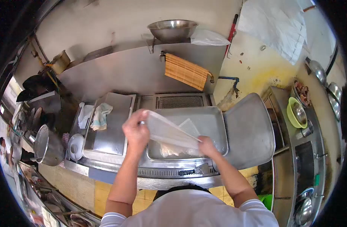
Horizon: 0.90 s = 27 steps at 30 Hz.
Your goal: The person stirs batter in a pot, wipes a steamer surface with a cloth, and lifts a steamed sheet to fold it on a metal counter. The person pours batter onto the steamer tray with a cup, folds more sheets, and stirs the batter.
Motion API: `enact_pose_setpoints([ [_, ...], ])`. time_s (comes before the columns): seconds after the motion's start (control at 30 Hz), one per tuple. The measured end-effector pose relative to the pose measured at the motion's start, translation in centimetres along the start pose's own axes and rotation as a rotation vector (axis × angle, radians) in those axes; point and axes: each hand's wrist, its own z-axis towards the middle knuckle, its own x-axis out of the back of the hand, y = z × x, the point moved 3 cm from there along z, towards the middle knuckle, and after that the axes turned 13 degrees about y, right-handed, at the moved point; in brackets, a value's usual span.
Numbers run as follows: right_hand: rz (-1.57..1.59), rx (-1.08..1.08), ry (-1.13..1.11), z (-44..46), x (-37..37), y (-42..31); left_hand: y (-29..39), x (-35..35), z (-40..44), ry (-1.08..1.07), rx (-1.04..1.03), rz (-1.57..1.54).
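My left hand is closed on one end of a thin, whitish, translucent sheet. At the sheet's other end, my right hand pinches its lower corner. Between my hands the sheet hangs stretched and slanted over a shallow metal tray. More pale, thin, wet-looking pieces lie in the tray beneath it, partly hidden by the sheet. What the sheet is made of, I cannot tell. On the counter ledge in front of the tray rests a flat-bladed tool with a dark handle.
A second metal tray leans at the right. Left are a metal lid with a cloth on it, and a large pot. A bamboo mat hangs behind; a steel bowl sits above. A side shelf holds a green bowl.
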Motion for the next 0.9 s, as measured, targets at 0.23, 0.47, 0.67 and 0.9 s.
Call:
enact_pose_setpoints([
  [0.23, 0.346, 0.271, 0.08, 0.1, 2.9, -13.2, -1.9, -5.2, -7.9, -0.33, -0.223, 0.024],
  [0.47, -0.034, 0.016, 0.01, 0.0, 2.1, -1.5, -0.8, 1.4, 0.4, 0.142, -0.113, -0.034],
  [0.67, -0.04, -0.197, 0.2, 0.5, 10.9, 4.4, -17.1, 5.8, -3.2, 0.183, 0.287, 0.425],
  [0.9, 0.668, -0.36, 0.091, 1.8, 9.5, -5.1, -15.8, -2.3, -8.6, -0.247, -0.082, 0.561],
])
